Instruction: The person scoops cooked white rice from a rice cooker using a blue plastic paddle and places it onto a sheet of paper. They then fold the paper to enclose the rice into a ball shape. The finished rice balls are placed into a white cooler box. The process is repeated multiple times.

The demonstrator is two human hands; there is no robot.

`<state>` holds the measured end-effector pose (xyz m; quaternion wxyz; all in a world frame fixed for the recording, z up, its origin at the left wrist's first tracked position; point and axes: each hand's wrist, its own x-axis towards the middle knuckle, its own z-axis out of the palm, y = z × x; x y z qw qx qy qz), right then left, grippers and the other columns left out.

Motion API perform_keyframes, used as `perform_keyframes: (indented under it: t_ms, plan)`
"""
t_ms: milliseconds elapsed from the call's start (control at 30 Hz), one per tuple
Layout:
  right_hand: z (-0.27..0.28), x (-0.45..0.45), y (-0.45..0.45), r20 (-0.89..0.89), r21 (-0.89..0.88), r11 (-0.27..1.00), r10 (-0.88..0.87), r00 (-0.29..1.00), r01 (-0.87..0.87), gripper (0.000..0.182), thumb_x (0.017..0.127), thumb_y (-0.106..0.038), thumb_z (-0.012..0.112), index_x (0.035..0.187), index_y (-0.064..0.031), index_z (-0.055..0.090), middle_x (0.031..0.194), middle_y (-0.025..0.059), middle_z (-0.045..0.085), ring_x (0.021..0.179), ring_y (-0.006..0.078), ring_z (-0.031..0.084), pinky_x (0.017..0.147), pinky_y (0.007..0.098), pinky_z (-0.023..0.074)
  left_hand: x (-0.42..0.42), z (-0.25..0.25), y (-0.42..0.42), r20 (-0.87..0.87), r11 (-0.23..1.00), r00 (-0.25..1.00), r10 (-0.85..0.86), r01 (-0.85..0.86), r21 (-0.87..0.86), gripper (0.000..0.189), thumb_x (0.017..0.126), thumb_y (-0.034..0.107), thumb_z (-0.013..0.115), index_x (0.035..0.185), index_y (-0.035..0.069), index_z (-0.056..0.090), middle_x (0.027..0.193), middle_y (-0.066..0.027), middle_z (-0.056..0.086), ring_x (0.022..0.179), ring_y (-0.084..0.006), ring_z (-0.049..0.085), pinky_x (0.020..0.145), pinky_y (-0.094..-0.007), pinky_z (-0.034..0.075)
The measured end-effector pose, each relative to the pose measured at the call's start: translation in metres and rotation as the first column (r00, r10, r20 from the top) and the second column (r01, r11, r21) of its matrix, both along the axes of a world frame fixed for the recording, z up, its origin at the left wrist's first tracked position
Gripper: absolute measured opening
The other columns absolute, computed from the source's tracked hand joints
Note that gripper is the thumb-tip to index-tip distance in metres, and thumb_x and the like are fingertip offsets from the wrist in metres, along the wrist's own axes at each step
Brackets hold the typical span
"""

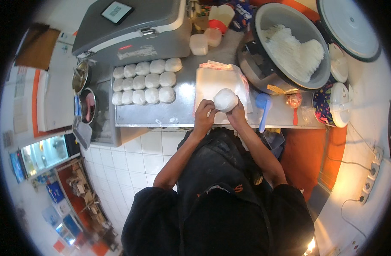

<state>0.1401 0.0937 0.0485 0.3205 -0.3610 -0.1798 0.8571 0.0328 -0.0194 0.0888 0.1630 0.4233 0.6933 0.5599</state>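
Note:
A round white bundle [226, 100], apparently wrapped in paper, is held up near the table's front edge. My right hand [237, 112] cups its right and lower side. On the lower left, the fingers of my left hand [205, 112] pinch its edge. Behind the bundle lies a stack of wrapping paper sheets [211, 76], white with red print at the borders. Farther left, several similar white bundles [139, 82] sit in three rows on the metal tabletop [186, 108]. What is inside the bundles is hidden.
A large pot of white rice [286, 52] stands back right, a blue scoop [263, 105] in front of it. Behind the rows is a grey cooler box [131, 38]. Metal bowls [81, 76] are at far left, a patterned container [326, 104] at right.

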Motion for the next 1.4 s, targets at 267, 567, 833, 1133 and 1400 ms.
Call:
perform_keyframes:
  t_ms: [267,567,833,1133,1400]
  plan:
    - [0.043,-0.065,0.043,0.383,0.377,0.708,0.468,0.796,-0.598,0.04,0.096,-0.005,0.055,0.136,0.0011,0.054,0.123,0.0152,0.064,0.106,0.0227,0.065,0.092,0.0348,0.0551,-0.062,0.029,-0.035,-0.397,0.987,0.917,-0.03,-0.035,-0.155,0.011,0.08,0.003,0.068,0.088,0.002,0.061,0.098,-0.0126,0.059,0.09,-0.0321,0.057,0.078,-0.0429,0.045]
    - [0.052,-0.167,-0.026,0.62,0.348,0.139,0.708,0.339,-0.927,0.063,0.094,-0.043,0.065,0.134,0.0037,0.054,0.123,0.0151,0.064,0.103,0.024,0.067,0.083,0.0358,0.0553,-0.16,0.036,-0.118,-0.334,0.941,0.911,-0.242,0.135,-0.311,0.009,0.082,0.003,0.064,0.092,0.002,0.065,0.095,-0.0115,0.062,0.089,-0.029,0.061,0.08,-0.0393,0.048]
    - [0.033,-0.272,-0.183,0.039,-0.206,0.838,0.523,0.851,-0.506,0.053,0.092,-0.039,0.07,0.125,0.0003,0.057,0.112,0.0099,0.066,0.097,0.0225,0.067,0.082,0.0371,0.055,-0.239,0.012,-0.21,0.068,0.927,0.944,0.322,-0.301,-0.223,0.045,0.084,-0.002,0.067,0.129,0.003,0.062,0.101,-0.0177,0.071,0.094,-0.0222,0.068,0.086,-0.0334,0.051]
    - [-0.027,-0.385,-0.309,0.634,0.27,0.681,0.406,0.658,-0.681,0.071,0.088,-0.058,0.064,0.128,0.0011,0.057,0.122,0.0222,0.064,0.115,0.0327,0.061,0.098,0.0384,0.0449,-0.304,-0.021,-0.294,0.719,0.859,0.506,0.477,-0.443,-0.259,0.046,0.089,0.007,0.069,0.132,-0.004,0.055,0.117,-0.0089,0.065,0.105,-0.0183,0.062,0.089,-0.0294,0.049]
    - [-0.041,-0.351,-0.269,0.553,0.317,0.517,0.58,0.598,-0.795,0.057,0.103,-0.037,0.051,0.146,-0.0002,0.042,0.14,0.0144,0.054,0.123,0.0255,0.056,0.102,0.0353,0.0448,-0.384,-0.075,-0.302,0.463,0.759,0.606,0.647,-0.567,-0.319,0.06,0.08,0.016,0.083,0.127,-0.011,0.055,0.112,-0.0172,0.066,0.098,-0.0218,0.064,0.086,-0.0317,0.051]
